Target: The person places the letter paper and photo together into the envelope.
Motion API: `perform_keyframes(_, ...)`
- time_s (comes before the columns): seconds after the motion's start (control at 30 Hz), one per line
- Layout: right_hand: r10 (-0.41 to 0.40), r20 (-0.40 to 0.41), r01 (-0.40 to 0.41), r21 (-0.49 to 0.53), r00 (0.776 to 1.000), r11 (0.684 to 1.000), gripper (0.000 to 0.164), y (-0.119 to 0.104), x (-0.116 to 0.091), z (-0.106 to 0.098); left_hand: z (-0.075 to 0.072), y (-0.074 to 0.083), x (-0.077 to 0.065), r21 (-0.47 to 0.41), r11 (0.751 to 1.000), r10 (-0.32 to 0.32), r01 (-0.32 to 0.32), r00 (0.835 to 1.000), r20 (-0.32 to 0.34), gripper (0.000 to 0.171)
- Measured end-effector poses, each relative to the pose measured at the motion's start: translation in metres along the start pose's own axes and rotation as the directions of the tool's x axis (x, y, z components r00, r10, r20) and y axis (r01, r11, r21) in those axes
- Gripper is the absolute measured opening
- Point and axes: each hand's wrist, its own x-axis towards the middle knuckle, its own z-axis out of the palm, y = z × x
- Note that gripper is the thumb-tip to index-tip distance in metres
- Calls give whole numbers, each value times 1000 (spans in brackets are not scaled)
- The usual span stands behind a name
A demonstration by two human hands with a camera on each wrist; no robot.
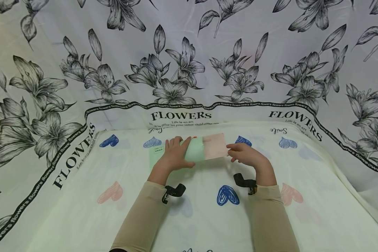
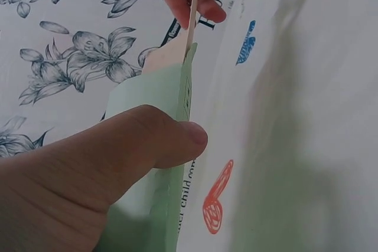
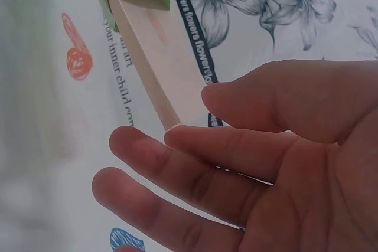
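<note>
My left hand (image 1: 174,154) grips a pale green paper sleeve (image 1: 195,149), its thumb along the near edge in the left wrist view. A flat pale pink pad (image 1: 215,146) sticks out of the sleeve's right end, and its thin side edge shows in the right wrist view. Left of the hand, more green with a small white printed label (image 1: 159,150) is visible. My right hand (image 1: 245,154) is at the pad's outer end, fingers loosely extended and thumb apart, with the index fingertip right at the pad's corner. The left fingers partly cover the sleeve.
Below the hands spreads a white cloth (image 1: 204,213) printed with blue and pink hearts. A flower-printed fabric (image 1: 239,21) rises behind it, with a black lettered band (image 1: 176,105) along the fold. Black wrist straps with cameras (image 1: 176,190) sit on both sleeves.
</note>
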Motion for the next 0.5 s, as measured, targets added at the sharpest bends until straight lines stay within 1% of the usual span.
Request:
perform_keyframes(0.27, 17, 10, -17, -3, 1000, 1000, 49, -2, 0, 2, 1, 0, 0, 4, 1000, 2, -2, 1000, 9, 108)
perform_keyframes(0.5, 45, -5, -45, 31, 999, 999, 57, -2, -1, 1, -1, -1, -2, -9, 1000, -1, 1, 1000, -4, 109)
